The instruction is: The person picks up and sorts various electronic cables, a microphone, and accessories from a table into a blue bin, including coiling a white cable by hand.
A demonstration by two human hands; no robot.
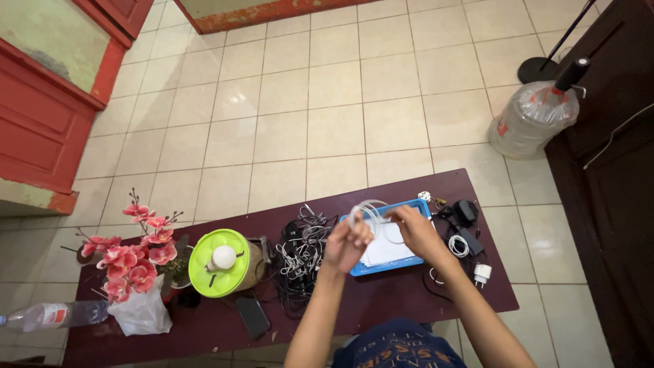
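Looking down from the head view, both hands pinch a looped white cable (373,212) above the blue tray (409,260) near the table's (381,300) far edge; left hand (346,242) grips its near-left side, right hand (417,228) its right, loop stretching sideways between them.

Left of the fingers: tangled heap of dark and white cables (303,253), then a lime-green lidded container (219,262), pink artificial flowers (133,253), clear plastic bottle (51,315) lying flat. Below them, a dark phone (253,317). Right of the fingers: black adapters (466,221), white plug (481,274). Far upper right, large water jug (533,117) on the tiled floor (286,102).
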